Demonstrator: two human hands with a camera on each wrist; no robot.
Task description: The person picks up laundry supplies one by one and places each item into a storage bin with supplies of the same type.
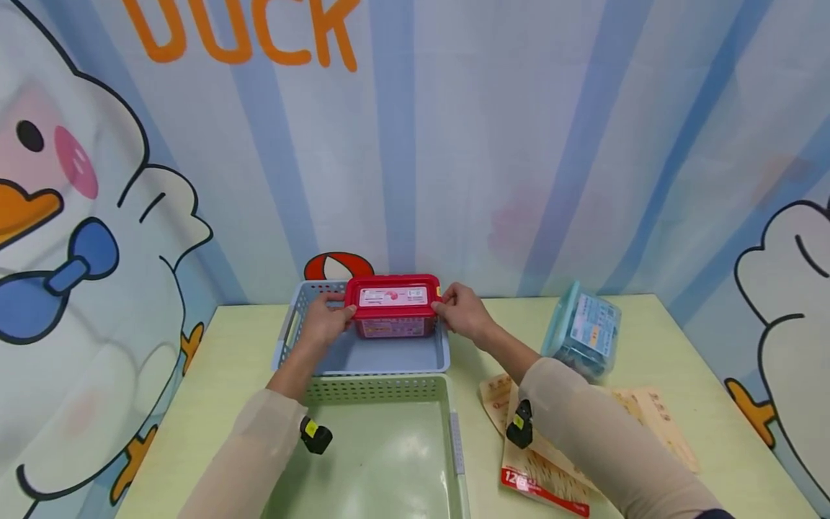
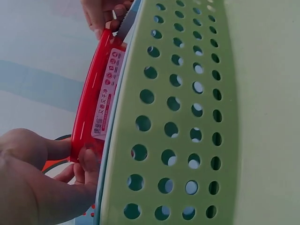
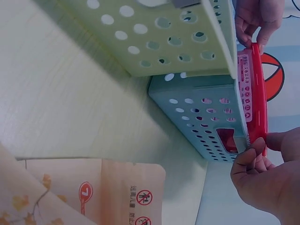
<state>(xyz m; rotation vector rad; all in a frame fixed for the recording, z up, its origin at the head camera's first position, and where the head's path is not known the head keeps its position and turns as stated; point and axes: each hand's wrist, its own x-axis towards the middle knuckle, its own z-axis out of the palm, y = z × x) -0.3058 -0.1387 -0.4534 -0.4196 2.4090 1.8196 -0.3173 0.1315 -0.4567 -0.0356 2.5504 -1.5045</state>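
A lidded plastic box (image 1: 393, 297) with a red lid and a pink printed label is held level at the back of the blue basket (image 1: 382, 360). My left hand (image 1: 322, 321) pinches the lid's left end between thumb and fingers. At the opposite end my right hand (image 1: 464, 311) grips the lid's edge the same way. In the right wrist view the lid (image 3: 260, 93) stands above the blue basket's rim, while the box's lower part is inside, glimpsed through the basket's holes. The left wrist view has the green basket wall (image 2: 173, 117) covering much of the box.
A green basket (image 1: 457, 432) stands directly in front of the blue one. To the right, a teal-lidded clear box (image 1: 593, 331) is tilted on the table (image 1: 648, 360). Flat beige printed packets (image 1: 551, 479) lie under my right forearm. A striped cartoon curtain (image 1: 454, 144) hangs behind the table.
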